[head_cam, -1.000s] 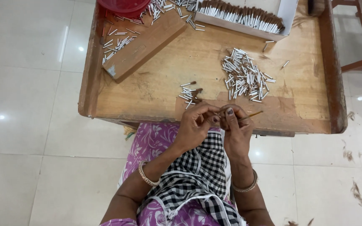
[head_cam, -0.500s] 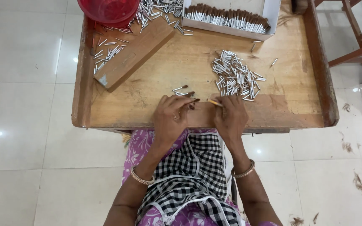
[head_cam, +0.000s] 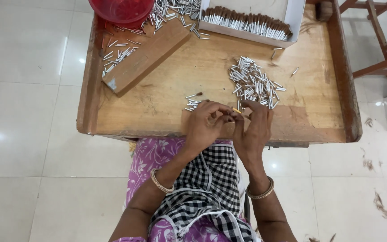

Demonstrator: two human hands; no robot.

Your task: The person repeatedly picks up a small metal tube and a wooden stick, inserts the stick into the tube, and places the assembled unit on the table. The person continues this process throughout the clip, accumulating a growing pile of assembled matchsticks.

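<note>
My left hand (head_cam: 206,125) and my right hand (head_cam: 255,127) meet at the near edge of a low wooden table (head_cam: 166,96). Together their fingertips pinch one thin stick (head_cam: 237,110) with a yellowish end. A heap of small white tubes (head_cam: 252,83) lies just beyond my right hand. Just past my left hand lie a few tubes with brown tips (head_cam: 192,102).
A white box (head_cam: 251,20) of brown-tipped sticks stands at the back. A wooden block (head_cam: 146,56) lies slantwise at left among scattered tubes, and a red bowl (head_cam: 121,9) sits at the back left. A wooden frame (head_cam: 375,38) stands to the right on the tiled floor.
My hands moved forward from my lap onto the table's near edge, still working the thin stick between them. The view has shifted.
</note>
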